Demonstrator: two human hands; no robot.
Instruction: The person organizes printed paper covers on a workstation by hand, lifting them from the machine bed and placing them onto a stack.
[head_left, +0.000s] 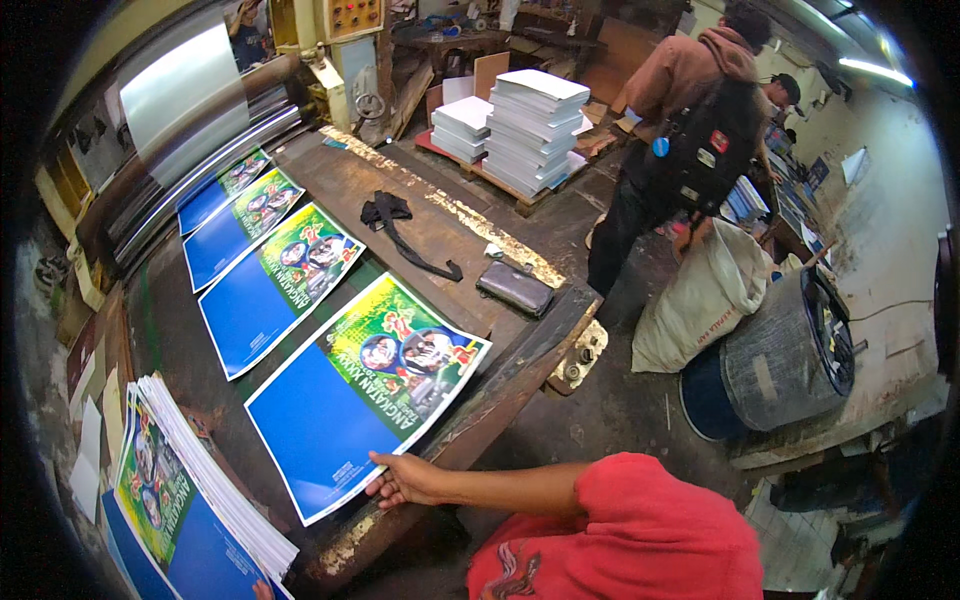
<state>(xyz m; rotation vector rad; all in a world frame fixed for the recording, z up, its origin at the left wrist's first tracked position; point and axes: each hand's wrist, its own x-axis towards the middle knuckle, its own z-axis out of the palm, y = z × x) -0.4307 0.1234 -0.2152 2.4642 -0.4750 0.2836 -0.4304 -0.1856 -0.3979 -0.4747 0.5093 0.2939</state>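
Note:
My right hand (405, 480) pinches the near edge of a printed sheet (330, 430), thumb on top and fingers curled at the rim. The sheet is half plain blue, half green and yellow with round photos, and lies on the machine's table. Farther along, several matching sheets, including a second printed sheet (250, 330), run in an overlapping line to a metal roller (215, 150). At the lower left stands a stack of printed sheets (200, 490). Only a fingertip or two of my left hand (263, 590) shows against the top sheet's blue part; its grip is hidden.
On the table lie a black strap (400, 230) and a dark pouch (515, 288). White paper stacks (530, 130) stand on a pallet beyond. To the right are a person with a backpack (700, 150), a white sack (700, 300) and a blue drum (770, 360). Another person bends farther back.

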